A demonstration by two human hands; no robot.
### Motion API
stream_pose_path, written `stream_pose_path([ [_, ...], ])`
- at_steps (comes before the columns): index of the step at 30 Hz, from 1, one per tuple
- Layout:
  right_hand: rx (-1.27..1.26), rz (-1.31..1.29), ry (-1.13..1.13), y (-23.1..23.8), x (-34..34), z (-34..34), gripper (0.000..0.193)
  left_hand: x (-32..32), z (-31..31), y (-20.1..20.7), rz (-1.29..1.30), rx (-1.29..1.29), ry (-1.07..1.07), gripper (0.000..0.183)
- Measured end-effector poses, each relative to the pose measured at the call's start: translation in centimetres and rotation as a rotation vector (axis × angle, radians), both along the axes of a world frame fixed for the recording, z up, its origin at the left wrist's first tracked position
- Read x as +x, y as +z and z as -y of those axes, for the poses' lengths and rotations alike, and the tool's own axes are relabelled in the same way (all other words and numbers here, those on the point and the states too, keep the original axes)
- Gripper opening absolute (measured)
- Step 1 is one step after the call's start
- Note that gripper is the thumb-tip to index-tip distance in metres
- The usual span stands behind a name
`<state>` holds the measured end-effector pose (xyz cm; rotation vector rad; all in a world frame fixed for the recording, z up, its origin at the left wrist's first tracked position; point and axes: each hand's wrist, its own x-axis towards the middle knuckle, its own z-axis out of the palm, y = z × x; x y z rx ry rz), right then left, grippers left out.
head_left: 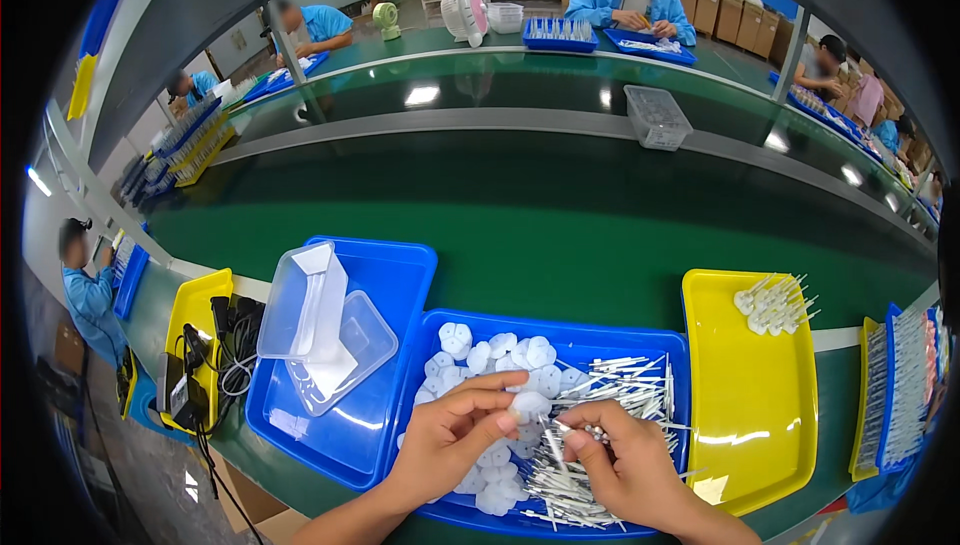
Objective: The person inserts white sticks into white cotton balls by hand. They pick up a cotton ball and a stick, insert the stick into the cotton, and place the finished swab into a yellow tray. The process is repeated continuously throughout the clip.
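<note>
My left hand (452,440) pinches a white petal-shaped disc (530,405) between thumb and forefinger, above a blue tray (600,329). Close beside it, my right hand (632,462) is closed on several thin white sticks (592,432), their tips turned toward the disc. Whether a stick touches the disc, I cannot tell. Under my hands, loose petal discs (497,497) fill the tray's left side, and a heap of white sticks (645,390) covers its right side. To the right, a yellow tray (750,425) carries a cluster of discs fitted on sticks (776,305).
A second blue tray (390,260) at left holds a clear plastic box (300,300) and lid. Further left, a yellow tray (222,285) contains black adapters and cables. Stacked trays (905,395) stand at far right. Across the green belt (530,215), people in blue work at trays.
</note>
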<state>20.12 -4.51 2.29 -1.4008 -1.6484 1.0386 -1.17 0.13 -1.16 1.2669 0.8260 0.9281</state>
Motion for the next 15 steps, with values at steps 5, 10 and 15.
stream_pose_path([
  [5, 0.121, 0.045, -0.029, -0.2, -0.4, -0.2, 0.016, 0.0, 0.0, -0.1, 0.229, -0.255, -0.085, 0.013],
  [10, 0.349, 0.134, -0.04, -0.4, -0.3, -0.5, 0.019, 0.0, -0.1, 0.0, 0.317, -0.336, -0.094, 0.01],
  [15, 0.252, 0.088, 0.049, -0.6, 1.0, -0.9, 0.015, 0.0, -0.1, -0.4, 0.212, -0.135, -0.05, 0.015],
])
